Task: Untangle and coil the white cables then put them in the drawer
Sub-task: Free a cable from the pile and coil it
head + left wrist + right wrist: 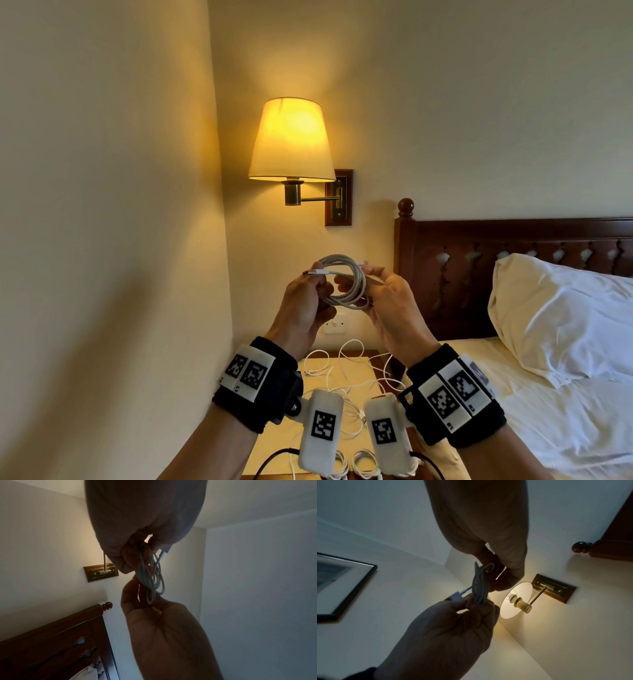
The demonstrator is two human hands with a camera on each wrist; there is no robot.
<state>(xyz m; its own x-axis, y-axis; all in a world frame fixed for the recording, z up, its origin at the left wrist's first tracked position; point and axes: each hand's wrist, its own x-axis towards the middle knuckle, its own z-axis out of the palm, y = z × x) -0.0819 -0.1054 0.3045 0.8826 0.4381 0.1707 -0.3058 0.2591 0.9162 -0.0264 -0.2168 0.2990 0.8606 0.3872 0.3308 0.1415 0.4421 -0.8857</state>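
Gripping opposite sides of the coiled white cable [344, 281], the left hand [305, 305] and right hand [394, 301] keep its loops from springing apart; loose cables [346, 373] await on the worktop [270, 455].

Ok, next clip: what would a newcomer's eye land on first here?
Probably the lit wall lamp, glowing yellow on the wall left of the dark wooden headboard. Just below it, the left hand and right hand hold up a coiled white cable between them. Loose white cables sprawl over the bedside table beneath the wrists.
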